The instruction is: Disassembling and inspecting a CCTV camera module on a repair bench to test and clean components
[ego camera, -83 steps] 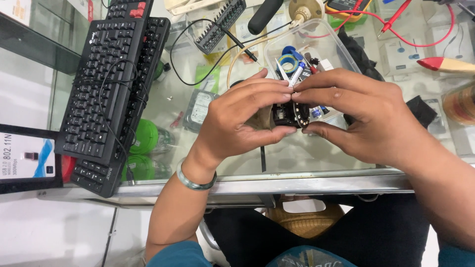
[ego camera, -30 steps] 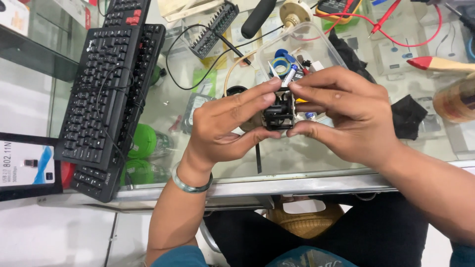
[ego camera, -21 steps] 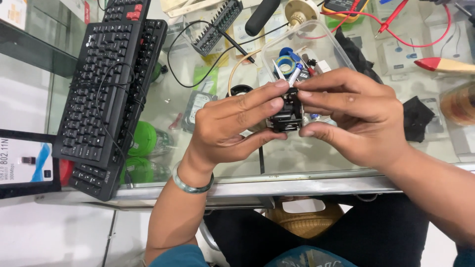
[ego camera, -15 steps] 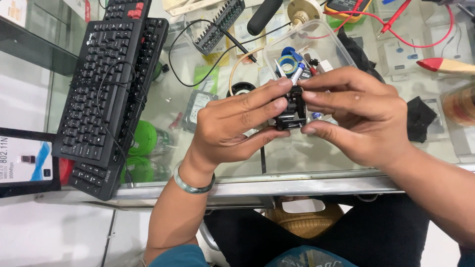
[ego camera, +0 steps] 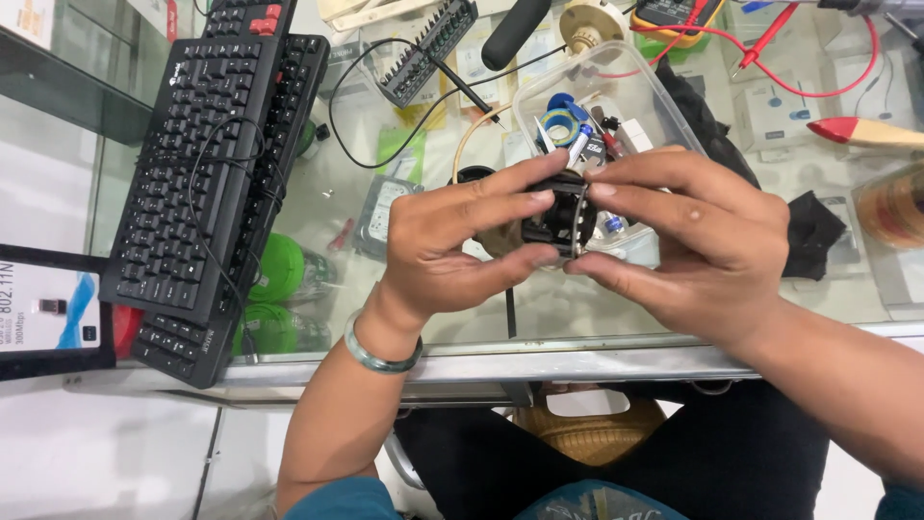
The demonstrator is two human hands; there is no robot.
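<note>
Both my hands hold a small black fan-like part (ego camera: 558,220) above the glass table (ego camera: 616,318). My left hand (ego camera: 452,246) grips its left side between thumb and fingers; a metal bangle circles that wrist. My right hand (ego camera: 688,236) pinches its right edge from above and below. Right behind the part stands a clear plastic box (ego camera: 602,91) with tape rolls, a pen and small bits inside.
Two stacked black keyboards (ego camera: 207,164) lie at the left. A screwdriver bit holder (ego camera: 423,53), a black cable (ego camera: 356,106), red test leads (ego camera: 760,48) and a black cloth (ego camera: 813,231) crowd the back. Green round objects (ego camera: 274,289) show under the glass.
Both hands have turned the black part slightly and shifted their fingers on it. The hands stay in the same place over the table.
</note>
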